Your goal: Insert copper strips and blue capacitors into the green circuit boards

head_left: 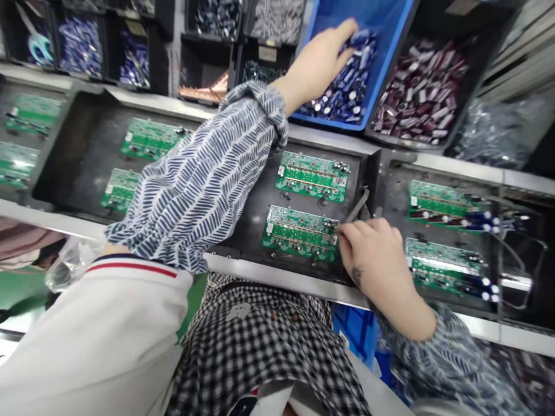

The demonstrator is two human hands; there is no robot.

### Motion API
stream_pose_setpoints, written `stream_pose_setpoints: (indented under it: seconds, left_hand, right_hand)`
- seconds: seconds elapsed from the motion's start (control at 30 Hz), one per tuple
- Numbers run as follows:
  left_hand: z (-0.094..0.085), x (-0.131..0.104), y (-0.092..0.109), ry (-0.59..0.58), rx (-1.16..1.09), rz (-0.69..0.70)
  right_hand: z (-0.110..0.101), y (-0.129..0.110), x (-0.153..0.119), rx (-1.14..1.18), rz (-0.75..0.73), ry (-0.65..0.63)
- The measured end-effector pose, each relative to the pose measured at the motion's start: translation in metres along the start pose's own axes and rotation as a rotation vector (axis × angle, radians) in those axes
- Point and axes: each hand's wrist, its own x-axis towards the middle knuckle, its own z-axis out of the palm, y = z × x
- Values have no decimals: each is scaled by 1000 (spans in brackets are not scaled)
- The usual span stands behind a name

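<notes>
My left hand [323, 60] reaches into the blue bin [299, 63] of blue cylindrical components [347, 86]. Its thumb and fingers are apart, with the fingertips over the components. Close to the right end of the lower green circuit board [299, 233], my right hand [375, 260] has its thumb and forefinger pinched together. Whatever is between those fingertips is too small to name. Just above that board lies another green circuit board [312, 177] in the same black tray [254, 225].
At the right, two boards [446, 263] carry blue and dark red cylinders. A black bin of dark red components [420, 92] adjoins the blue bin. More boards [150, 138] lie left, partly behind my left sleeve. Small part bins [80, 46] line the back.
</notes>
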Motion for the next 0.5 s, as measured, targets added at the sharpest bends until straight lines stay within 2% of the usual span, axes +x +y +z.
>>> stream_pose_setpoints:
  seconds: [0.13,0.2,0.3,0.4,0.5]
  left_hand:
    - [1,-10,-10,-37,-5,10]
    - [4,-10,-15,-56,4,-12]
    - [5,-10,-13,-68,6,-15]
    - [3,-27,6,-75,-25,71]
    - [3,-74,38,-123,-97,224]
  right_hand:
    - [-11,-2,-31,-143,58,-2]
    - [-19,-5,-33,-135,103,38]
    - [-29,0,-25,24,145,146]
    - [-34,17,-9,214,161,279]
    - [-34,29,10,361,222,378]
